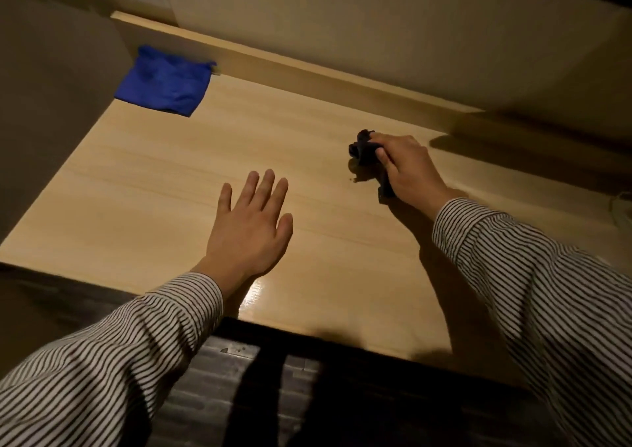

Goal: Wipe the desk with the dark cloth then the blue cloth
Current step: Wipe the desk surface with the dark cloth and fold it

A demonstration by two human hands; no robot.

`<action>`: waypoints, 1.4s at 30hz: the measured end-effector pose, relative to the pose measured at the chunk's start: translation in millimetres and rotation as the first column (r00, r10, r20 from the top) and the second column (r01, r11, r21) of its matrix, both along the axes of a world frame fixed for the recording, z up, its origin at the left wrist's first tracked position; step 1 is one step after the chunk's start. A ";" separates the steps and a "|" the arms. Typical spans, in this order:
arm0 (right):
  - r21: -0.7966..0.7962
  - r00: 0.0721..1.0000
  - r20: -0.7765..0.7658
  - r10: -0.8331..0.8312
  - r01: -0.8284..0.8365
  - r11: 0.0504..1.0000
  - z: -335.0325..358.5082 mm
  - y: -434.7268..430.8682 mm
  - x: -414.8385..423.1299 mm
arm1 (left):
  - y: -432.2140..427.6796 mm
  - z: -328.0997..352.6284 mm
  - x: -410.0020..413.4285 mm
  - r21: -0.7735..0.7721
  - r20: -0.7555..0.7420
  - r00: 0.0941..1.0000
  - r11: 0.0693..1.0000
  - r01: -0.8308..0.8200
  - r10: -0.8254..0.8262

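Observation:
The light wooden desk (164, 179) fills the middle of the view. My right hand (408, 169) is closed around a crumpled dark cloth (362, 148) and presses it on the desk's right part; most of the cloth is hidden under the fingers. My left hand (248, 220) is flat over the desk's middle, fingers spread, holding nothing. A blue cloth (164, 82) lies folded at the desk's far left corner, well away from both hands.
A raised wooden ledge (307, 70) runs along the back of the desk under a pale wall. The desk's left side ends at a grey panel (51, 104). Dark floor (273, 395) shows below the near edge.

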State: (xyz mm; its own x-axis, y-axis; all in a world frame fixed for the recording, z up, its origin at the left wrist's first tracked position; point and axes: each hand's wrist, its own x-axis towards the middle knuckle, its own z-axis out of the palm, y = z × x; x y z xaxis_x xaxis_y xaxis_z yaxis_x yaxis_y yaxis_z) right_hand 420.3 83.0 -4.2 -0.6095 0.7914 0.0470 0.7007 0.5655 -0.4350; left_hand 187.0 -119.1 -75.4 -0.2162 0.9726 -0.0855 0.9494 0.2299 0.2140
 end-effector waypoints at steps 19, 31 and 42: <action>0.007 0.876 0.354 0.327 -0.352 0.936 -44.8 50.1 -8.6 | -2.7 7.5 4.7 -0.045 -0.051 0.999 0.999 -0.021 0.019; -0.041 0.846 0.315 0.430 -0.441 0.897 -46.0 -107.3 38.0 | -2.2 11.6 5.1 -0.060 -0.032 0.999 0.998 -0.007 0.005; -0.099 0.909 0.142 0.392 -0.381 0.919 -48.4 -217.4 64.5 | -2.9 19.8 11.5 -0.074 -0.022 1.000 0.997 -0.009 0.007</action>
State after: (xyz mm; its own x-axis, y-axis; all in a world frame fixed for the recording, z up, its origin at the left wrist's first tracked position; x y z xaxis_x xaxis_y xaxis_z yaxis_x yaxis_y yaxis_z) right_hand 484.9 -134.5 -52.7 -0.8634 0.4903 -0.1186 0.4952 0.7790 -0.3845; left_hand 198.5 -121.9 -55.6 -0.2264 0.9621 -0.1520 0.9517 0.2517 0.1756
